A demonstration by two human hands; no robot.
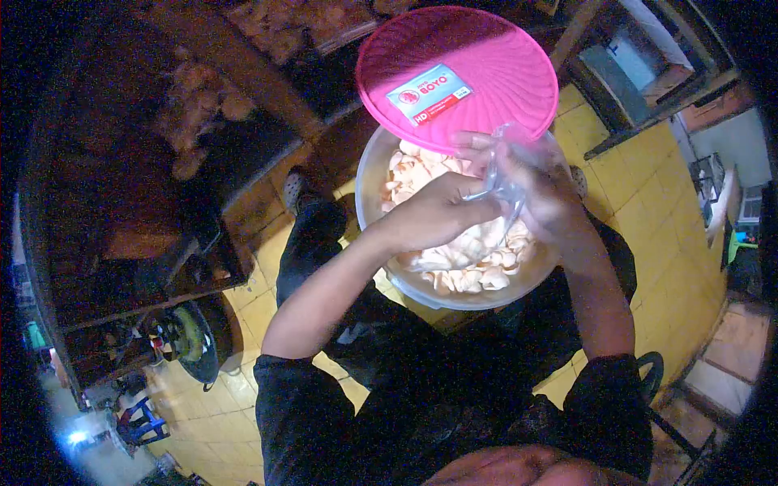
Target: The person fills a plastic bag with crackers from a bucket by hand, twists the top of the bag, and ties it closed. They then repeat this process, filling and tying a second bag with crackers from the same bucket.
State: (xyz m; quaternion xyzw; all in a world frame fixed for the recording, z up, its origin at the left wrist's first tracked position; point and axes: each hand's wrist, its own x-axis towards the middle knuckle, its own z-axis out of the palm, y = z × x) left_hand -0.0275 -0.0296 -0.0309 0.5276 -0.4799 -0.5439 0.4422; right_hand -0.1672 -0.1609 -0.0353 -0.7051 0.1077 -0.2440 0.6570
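Note:
A large translucent tub (371, 182) stands between the person's legs, holding many pale, curled crackers (478, 271). Its pink round lid (502, 57), with a blue and red label (431, 94), leans over the tub's far side. Above the crackers, my left hand (442, 212) pinches a clear plastic bag (509, 190) between thumb and fingers. My right hand (539, 190) is closed around the bag's other side, its fingers partly blurred. Both hands are close together near the tub's right side. The bag's contents, if any, cannot be made out.
A dark wooden shelf (146, 312) stands at the left, with a dark pan (198, 344) below it. Yellow tiles (648, 211) cover the floor. A wooden frame (636, 142) stands at the upper right. A blue stool (142, 421) is at the lower left.

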